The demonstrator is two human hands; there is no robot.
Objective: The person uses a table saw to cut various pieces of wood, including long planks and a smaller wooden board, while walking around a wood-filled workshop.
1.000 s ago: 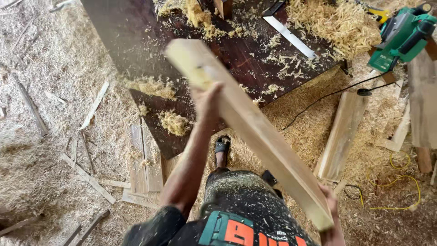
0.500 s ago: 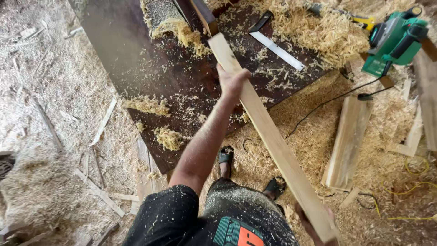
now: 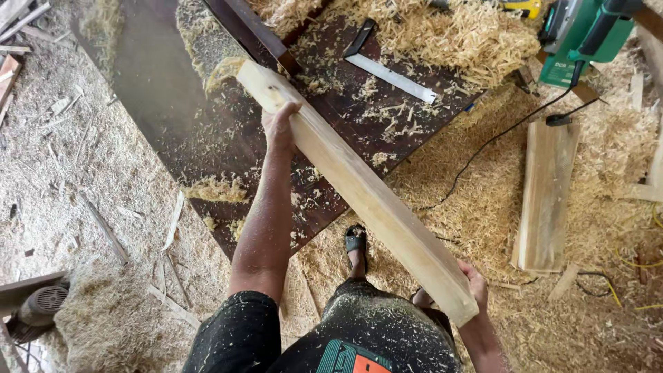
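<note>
I hold a long pale wooden plank (image 3: 359, 186) slanting from upper left to lower right above a dark brown work board (image 3: 207, 131). My left hand (image 3: 278, 124) grips the plank near its far end. My right hand (image 3: 474, 283) grips the near end at my hip. The far end hovers beside a dark wooden strip (image 3: 255, 31) that lies on the board. Wood shavings cover the board and my dark shirt.
A metal square (image 3: 390, 69) lies on the board. A green power tool (image 3: 580, 38) with a black cord sits at the upper right. A short plank (image 3: 545, 193) rests on the shavings-covered floor. Thin offcuts (image 3: 103, 228) lie to the left.
The plank has swung lower and further out over the board, its far end dropping toward the dark strip. My left hand stays near the far end, and my right hand has come into view.
</note>
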